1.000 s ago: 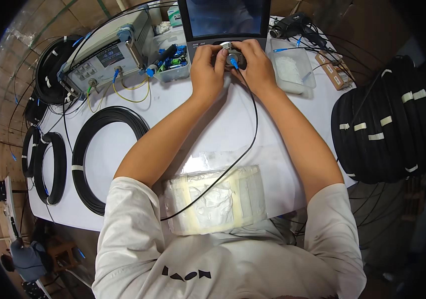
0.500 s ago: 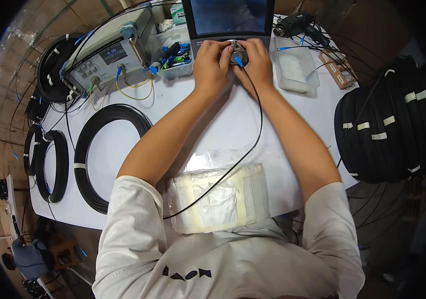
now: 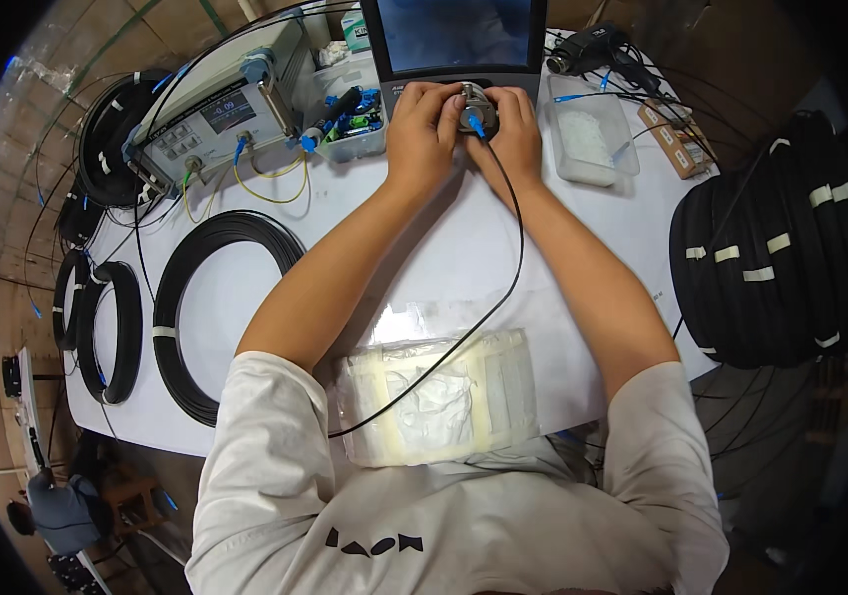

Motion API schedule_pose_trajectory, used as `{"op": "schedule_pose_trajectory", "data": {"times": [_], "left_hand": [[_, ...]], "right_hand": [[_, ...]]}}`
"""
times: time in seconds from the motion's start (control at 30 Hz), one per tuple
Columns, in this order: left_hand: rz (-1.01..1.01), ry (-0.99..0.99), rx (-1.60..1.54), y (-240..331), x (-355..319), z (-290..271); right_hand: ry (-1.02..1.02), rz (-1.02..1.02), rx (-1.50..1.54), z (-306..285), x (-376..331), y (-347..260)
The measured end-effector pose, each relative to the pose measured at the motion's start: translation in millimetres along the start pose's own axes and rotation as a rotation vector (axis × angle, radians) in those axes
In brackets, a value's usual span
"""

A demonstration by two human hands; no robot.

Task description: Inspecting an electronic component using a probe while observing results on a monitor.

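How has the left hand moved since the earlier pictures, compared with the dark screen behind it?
No real move. The left hand stays just below the dark screen, gripping the small round device with the right hand, as before.

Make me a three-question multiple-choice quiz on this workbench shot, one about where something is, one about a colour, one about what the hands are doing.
1. Where does the large black cable coil lie?
A. On the white table, to the person's left
B. On the screen
C. In the clear tray

2. What colour is the connector between the hands?
A. Red
B. Blue
C. Green

3. What state are the hands in?
A. Both flat on the table
B. One raised in the air
C. Left hand and right hand together holding a small round metal fitting

Answers: 1 A, the coil lies flat beside the left forearm. 2 B, the plug is plainly blue. 3 C, both sets of fingers close around the fitting.
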State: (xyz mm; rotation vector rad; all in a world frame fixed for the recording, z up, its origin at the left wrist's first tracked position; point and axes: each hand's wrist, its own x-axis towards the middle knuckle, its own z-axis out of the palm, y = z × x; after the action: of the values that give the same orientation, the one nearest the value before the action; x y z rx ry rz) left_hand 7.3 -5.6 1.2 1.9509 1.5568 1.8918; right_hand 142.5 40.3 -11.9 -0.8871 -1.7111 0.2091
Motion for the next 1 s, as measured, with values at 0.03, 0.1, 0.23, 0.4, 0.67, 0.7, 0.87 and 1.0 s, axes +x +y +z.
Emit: {"op": "schedule_pose_trajectory", "data": {"times": [0.03,0.1,0.23,0.4,0.67,0.7,0.87,1.0], "left_hand": [[-0.026,0.014,0.008,1.3,-1.3,0.4],[-0.074,0.035,0.02,7.3,-3.1,1.9],[-0.142,0.038,0.007,3.3,-2.8,-1.9],[0.207,0.054,0.117,-3.3,7.1,-2.4],[0.081,0.03,0.036,-2.5,3.4,4.5],[0.059,0.052,0.052,-2.6,1.3,2.9],[-0.151,0.045,-0.055,3.3,-4.3,1.6],[-0.148,-0.011,-0.025,-3.6,-1.9,-2.3]], "right_hand": [[-0.084,-0.161,-0.053,-8.3,7.1,5.9],[-0.198,-0.394,-0.114,-21.6,20.4,11.6],[-0.313,-0.479,-0.126,-32.5,37.5,9.6],[-0.017,0.093,0.021,3.8,-17.0,-13.2],[-0.06,-0.243,-0.125,-3.7,8.3,3.2],[-0.111,-0.283,-0.139,-8.2,11.6,2.4],[-0.319,-0.535,-0.177,-30.6,40.1,10.8],[-0.268,-0.436,-0.095,-18.9,16.7,7.2]]}}
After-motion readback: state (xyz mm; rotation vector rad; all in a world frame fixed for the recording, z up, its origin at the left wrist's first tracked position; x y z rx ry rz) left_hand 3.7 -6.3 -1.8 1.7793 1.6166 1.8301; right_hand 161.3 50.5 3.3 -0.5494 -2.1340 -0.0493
